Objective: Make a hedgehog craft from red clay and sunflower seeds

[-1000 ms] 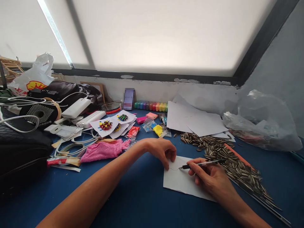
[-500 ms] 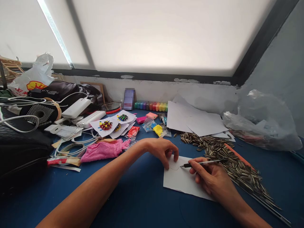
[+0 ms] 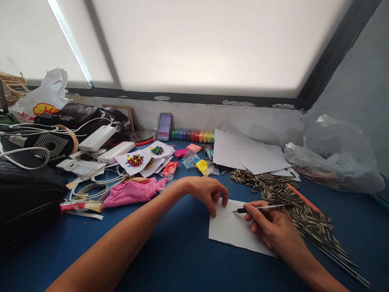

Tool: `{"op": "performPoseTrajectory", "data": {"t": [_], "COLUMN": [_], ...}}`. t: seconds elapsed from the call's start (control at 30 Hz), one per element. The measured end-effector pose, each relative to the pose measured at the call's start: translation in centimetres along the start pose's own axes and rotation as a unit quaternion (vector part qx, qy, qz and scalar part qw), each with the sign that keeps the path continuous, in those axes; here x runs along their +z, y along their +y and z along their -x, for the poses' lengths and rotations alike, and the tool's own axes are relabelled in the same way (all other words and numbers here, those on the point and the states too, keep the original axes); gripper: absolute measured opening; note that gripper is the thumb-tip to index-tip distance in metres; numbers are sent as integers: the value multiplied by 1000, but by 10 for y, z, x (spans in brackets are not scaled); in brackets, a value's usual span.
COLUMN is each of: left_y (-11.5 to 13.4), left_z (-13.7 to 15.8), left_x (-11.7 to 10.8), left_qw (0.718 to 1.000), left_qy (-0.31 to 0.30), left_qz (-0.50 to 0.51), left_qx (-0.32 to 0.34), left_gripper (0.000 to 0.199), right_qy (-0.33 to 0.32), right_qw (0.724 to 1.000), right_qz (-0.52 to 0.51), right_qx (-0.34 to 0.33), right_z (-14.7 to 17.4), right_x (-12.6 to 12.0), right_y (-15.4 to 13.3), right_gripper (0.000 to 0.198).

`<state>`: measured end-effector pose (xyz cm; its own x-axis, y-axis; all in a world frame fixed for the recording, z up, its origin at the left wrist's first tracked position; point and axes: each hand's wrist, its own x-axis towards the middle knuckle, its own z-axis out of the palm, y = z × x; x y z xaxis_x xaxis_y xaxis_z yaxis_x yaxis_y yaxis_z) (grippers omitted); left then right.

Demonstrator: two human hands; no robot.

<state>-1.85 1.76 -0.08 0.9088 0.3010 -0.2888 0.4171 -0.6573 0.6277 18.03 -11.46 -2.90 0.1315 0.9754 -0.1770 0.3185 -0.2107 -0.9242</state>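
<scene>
Bag [image 3: 27, 202], black and bulky, sits at the far left of the blue desk [image 3: 170, 259]. To its right lie a white power bank [image 3: 97, 138], a pink cloth [image 3: 132, 192] and, behind that, white cards [image 3: 129, 171] bearing colourful spiky figures. Next comes the person's left hand [image 3: 210, 192], fingers bent and apart, gripping nothing, its thumb on the left edge of a white sheet [image 3: 234, 235] flat on the desk. A thin wavy line crosses the sheet to the tip of a black-tipped pen [image 3: 241, 210], pinched in the right hand [image 3: 275, 227]. Just beyond, striped seeds [image 3: 313, 223] spread in a heap, near a translucent plastic bag [image 3: 340, 166].
</scene>
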Motion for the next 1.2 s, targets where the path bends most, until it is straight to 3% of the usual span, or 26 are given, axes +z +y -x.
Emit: {"op": "performPoseTrajectory", "data": {"t": [0.67,1.2], "left_y": [0,2], "left_z": [0,1], "left_x": [0,0], "left_qw": [1000,1000], "left_qy": [-2,-2], "left_qz": [6,1], "left_qx": [-2,-8], "left_gripper": [40,39], "right_qy": [22,52], "right_qw": [998,986], "right_qz": [57,144], "right_qx": [-22,-60], "right_z": [1,2], "right_x": [-11,-23], "right_y": [-1,-8], "right_gripper": [44,30]}}
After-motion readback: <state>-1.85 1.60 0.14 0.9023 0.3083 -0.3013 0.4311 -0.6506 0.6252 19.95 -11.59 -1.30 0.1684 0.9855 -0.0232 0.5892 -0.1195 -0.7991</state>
